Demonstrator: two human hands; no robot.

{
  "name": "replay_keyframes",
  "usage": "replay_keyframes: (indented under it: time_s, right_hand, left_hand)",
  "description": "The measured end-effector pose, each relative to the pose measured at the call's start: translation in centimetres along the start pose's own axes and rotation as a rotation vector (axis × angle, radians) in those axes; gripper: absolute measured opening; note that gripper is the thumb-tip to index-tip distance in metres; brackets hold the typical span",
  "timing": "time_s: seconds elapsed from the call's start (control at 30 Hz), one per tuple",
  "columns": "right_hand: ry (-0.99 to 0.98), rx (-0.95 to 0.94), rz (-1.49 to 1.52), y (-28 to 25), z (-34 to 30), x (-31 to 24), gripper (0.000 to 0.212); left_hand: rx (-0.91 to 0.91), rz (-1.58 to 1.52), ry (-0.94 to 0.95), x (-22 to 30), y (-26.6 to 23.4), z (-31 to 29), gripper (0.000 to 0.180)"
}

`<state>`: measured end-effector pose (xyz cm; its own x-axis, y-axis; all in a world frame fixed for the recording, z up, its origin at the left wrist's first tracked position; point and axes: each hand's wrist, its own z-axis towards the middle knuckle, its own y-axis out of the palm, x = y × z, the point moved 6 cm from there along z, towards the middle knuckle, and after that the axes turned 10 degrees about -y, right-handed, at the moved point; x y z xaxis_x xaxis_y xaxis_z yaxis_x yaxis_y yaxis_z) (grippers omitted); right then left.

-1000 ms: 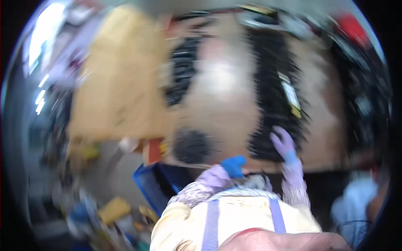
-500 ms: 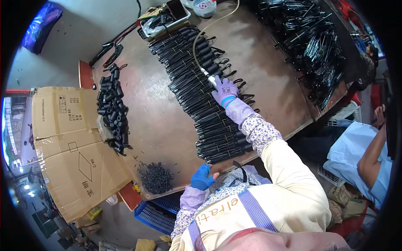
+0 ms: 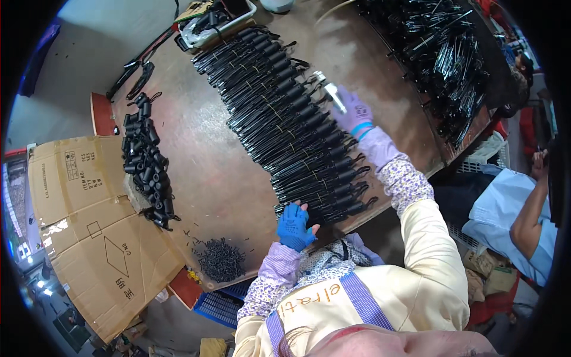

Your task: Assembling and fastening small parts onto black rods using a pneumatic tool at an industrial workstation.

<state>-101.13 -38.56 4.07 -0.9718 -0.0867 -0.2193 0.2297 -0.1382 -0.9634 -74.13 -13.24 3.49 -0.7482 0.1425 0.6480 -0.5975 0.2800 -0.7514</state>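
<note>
Gripping a silver tool (image 3: 331, 94) in the right hand (image 3: 351, 112), with fingers closed round the body and tip turned toward the far edge of the bench (image 3: 196, 89). Moved, within the last half second, from over the handle side of the row of black rods (image 3: 279, 125) to bare surface just beside it. Moved likewise with the left hand (image 3: 294, 228), from the near edge up onto the near end of the row, now with fingertips at the last rods; impossible to tell whether pinching any. Probably meaning attention to that end of the row, with the tool held clear of it.

Slanting from the white tray (image 3: 238, 25) at the far edge down close to the near edge, with little margin left there. Wide open on the left, between the row and the pile of black handles (image 3: 146, 160) along the left edge. Also open on the right, as far as the heap of rods (image 3: 440, 65) by the right edge. Tighter at the near left corner, with loose screws (image 3: 221, 260) piled near the edge and a blue crate (image 3: 217, 309) below.
</note>
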Motion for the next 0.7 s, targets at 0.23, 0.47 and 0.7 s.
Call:
replay_keyframes:
  time_s: [0.23, 0.47, 0.7]
  right_hand:
    - [0.134, -0.047, -0.292, 0.2, -0.9, 13.1, 0.062]
    - [0.138, 0.205, -0.337, -2.2, -1.2, 14.3, 0.052]
    - [-0.301, 0.093, 0.709, 1.3, -2.1, 0.7, 0.06]
  left_hand:
    - [-0.129, 0.141, 0.055, 1.6, 3.1, 1.4, 0.091]
    - [-0.259, 0.259, 0.027, 1.7, 4.3, 1.4, 0.105]
    - [-0.288, 0.287, 0.024, 0.8, 5.2, 2.0, 0.097]
